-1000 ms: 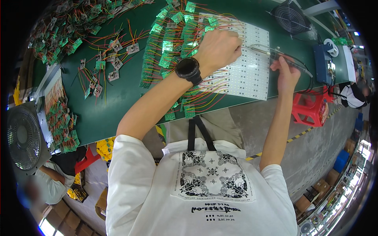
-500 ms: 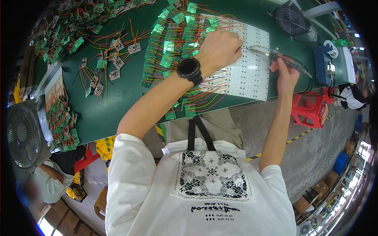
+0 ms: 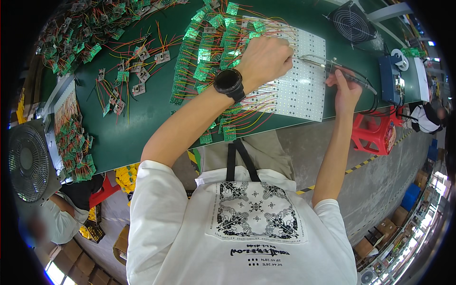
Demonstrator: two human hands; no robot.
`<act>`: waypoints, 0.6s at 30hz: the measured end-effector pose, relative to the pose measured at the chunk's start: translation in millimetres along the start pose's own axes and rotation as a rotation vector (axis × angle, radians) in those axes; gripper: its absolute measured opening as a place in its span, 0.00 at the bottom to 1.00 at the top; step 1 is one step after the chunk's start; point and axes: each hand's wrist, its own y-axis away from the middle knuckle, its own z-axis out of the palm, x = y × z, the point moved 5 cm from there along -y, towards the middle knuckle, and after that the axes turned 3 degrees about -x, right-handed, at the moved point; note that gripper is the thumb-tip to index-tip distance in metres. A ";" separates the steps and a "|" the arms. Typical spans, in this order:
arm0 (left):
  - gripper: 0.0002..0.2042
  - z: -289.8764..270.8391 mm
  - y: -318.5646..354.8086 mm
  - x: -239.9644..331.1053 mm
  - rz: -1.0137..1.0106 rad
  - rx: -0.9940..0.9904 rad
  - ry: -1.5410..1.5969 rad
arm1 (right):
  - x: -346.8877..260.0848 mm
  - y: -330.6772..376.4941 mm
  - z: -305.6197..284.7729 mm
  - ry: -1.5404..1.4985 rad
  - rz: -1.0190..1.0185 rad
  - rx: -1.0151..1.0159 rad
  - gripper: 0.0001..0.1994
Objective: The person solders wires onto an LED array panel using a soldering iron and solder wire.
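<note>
My left hand (image 3: pixel 266 59), with a black watch on its wrist, is closed over the white dotted panel (image 3: pixel 304 102). Its fingertips point right, and whatever they pinch is hidden. Pen-like in my right hand (image 3: pixel 347 92) is a soldering iron (image 3: pixel 354 80) with a thin metal feed tube along it. Its tip reaches left over the panel, close to my left fingers. Rows of small green circuit boards (image 3: pixel 203 56) lie left of and under my left forearm. Red and yellow wires (image 3: pixel 259 114) run from these boards onto the panel.
Heaps of wired boards (image 3: pixel 76 35) cover the table's far left, with a smaller loose group (image 3: pixel 140 71) nearer. A black fan (image 3: pixel 350 23) and a blue solder-feed box (image 3: pixel 390 78) with a spool stand at the right. A red stool (image 3: pixel 375 133) is beside the table; another person (image 3: pixel 61 223) sits lower left.
</note>
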 end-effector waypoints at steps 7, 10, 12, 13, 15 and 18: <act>0.06 -0.3 1.2 0.1 0.002 0.005 -0.004 | 0.6 0.7 -2.4 -0.041 -0.012 0.026 0.12; 0.06 -1.7 0.3 1.1 -0.006 0.000 -0.006 | 0.6 0.4 -3.0 -0.037 -0.009 0.028 0.11; 0.06 -1.3 0.2 1.0 -0.004 -0.001 -0.006 | 0.6 0.3 -2.8 -0.044 -0.011 0.026 0.11; 0.06 -1.3 0.0 0.9 -0.003 -0.001 -0.002 | 0.5 0.1 -2.7 -0.051 -0.015 0.025 0.11; 0.06 -0.9 0.7 -0.5 -0.006 0.000 -0.001 | 0.4 -0.4 -1.2 -0.056 -0.013 0.024 0.11; 0.06 -2.2 0.1 -0.6 0.000 0.007 -0.013 | -1.8 -1.6 -0.5 -0.064 -0.015 0.027 0.11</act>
